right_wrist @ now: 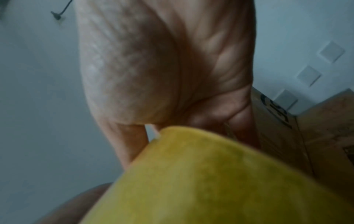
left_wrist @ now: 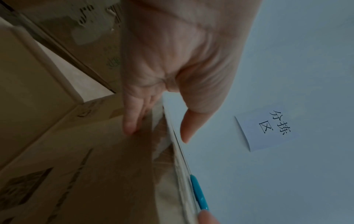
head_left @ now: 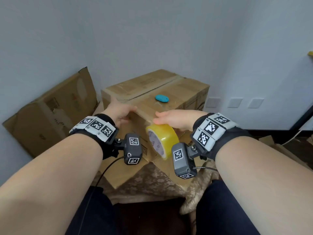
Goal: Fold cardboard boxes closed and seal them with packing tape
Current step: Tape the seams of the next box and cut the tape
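- The cardboard box (head_left: 157, 92) stands ahead of the person, a squarish brown carton of matt corrugated board, its top flaps folded shut with a glossy strip of clear tape along the centre seam.
- The left hand (head_left: 118, 112) grips the near top edge of the box at its left corner; in the left wrist view the thumb (left_wrist: 188, 128) lies over the top and the fingers (left_wrist: 132, 121) press flat against the front face.
- The right hand (head_left: 176, 119) holds the tape roll (head_left: 161, 141), a thick ring of translucent yellow tape on a printed core (lettering too blurred to read), against the front of the box just below its top edge. The fingers curl around the roll's outer curve.
- A small teal oval object (head_left: 162, 98), smooth like plastic, lies on the box top near the front edge.
- A second, worn carton (head_left: 49, 114) leans against the wall on the left.
- A paper note (left_wrist: 266, 128) with printed characters is stuck to the pale wall.
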